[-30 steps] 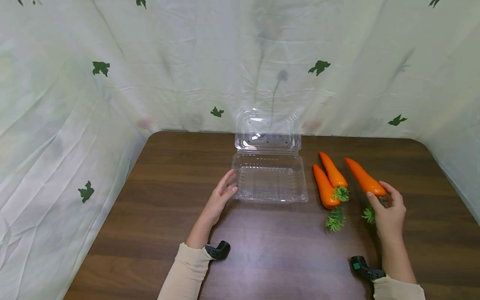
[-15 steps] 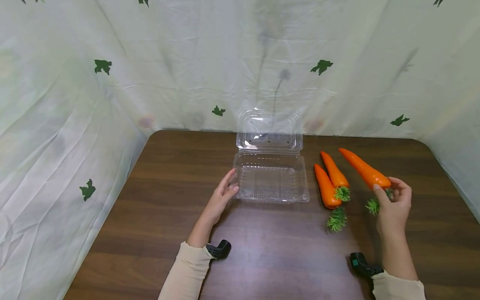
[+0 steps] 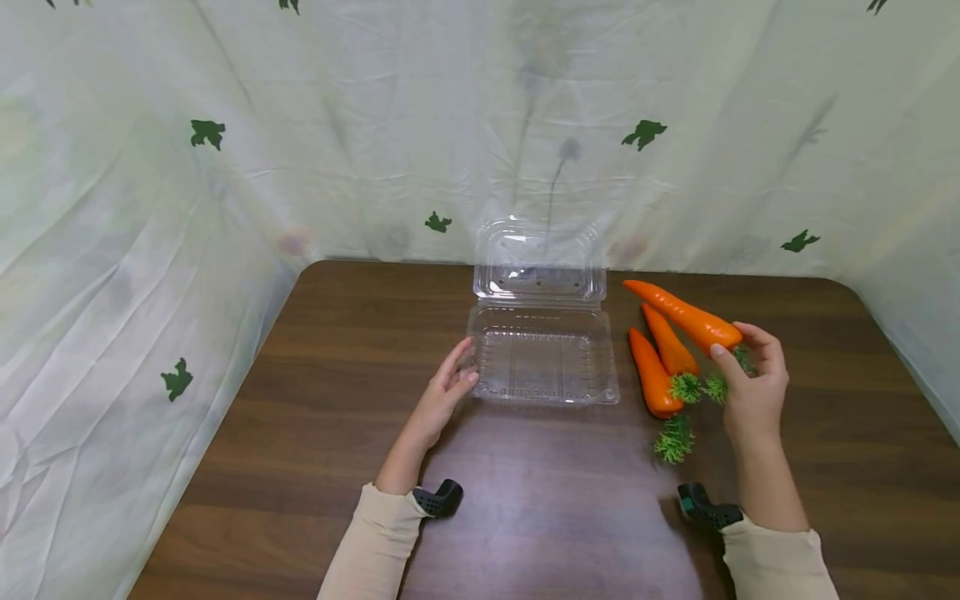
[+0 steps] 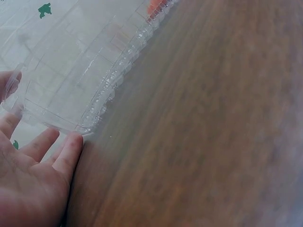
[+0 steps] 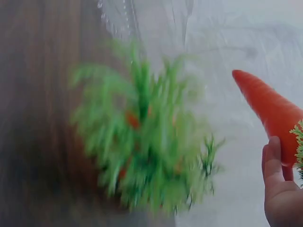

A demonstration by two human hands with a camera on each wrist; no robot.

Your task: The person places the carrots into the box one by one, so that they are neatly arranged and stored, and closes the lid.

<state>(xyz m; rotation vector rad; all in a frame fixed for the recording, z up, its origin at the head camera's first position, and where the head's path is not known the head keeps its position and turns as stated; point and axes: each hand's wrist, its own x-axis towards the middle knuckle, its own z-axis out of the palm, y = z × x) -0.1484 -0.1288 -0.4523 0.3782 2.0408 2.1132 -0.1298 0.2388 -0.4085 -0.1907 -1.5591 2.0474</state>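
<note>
Beyond the far edge of the wooden table (image 3: 300, 417), a pale cloth (image 3: 390, 108) with green leaf shapes (image 3: 643, 133). On the table, near the middle of the far edge, a see-through plastic container (image 3: 543, 367), with its lid (image 3: 538, 258) raised at the back — probably so as to leave the base open from above. At the container's left side, the left hand (image 3: 438, 404), lightly touching, with fingers loosely extended rather than clenched, presumably to steady so light an object. Toward the table's right edge, the right hand (image 3: 757, 387), grasping the held carrot (image 3: 678, 315) by its thick end — likely the surest part for thumb and fingers. Pointed tip toward the far edge and leftward, apparently lifted off the table. Just right of the container, lying close together, the nearer carrot (image 3: 651, 375) and the farther carrot (image 3: 669, 343), tips toward the far edge, green tops (image 3: 675, 440) toward the near edge. On each wrist, a small dark device (image 3: 442, 500). No readable brand, label or writing.
</note>
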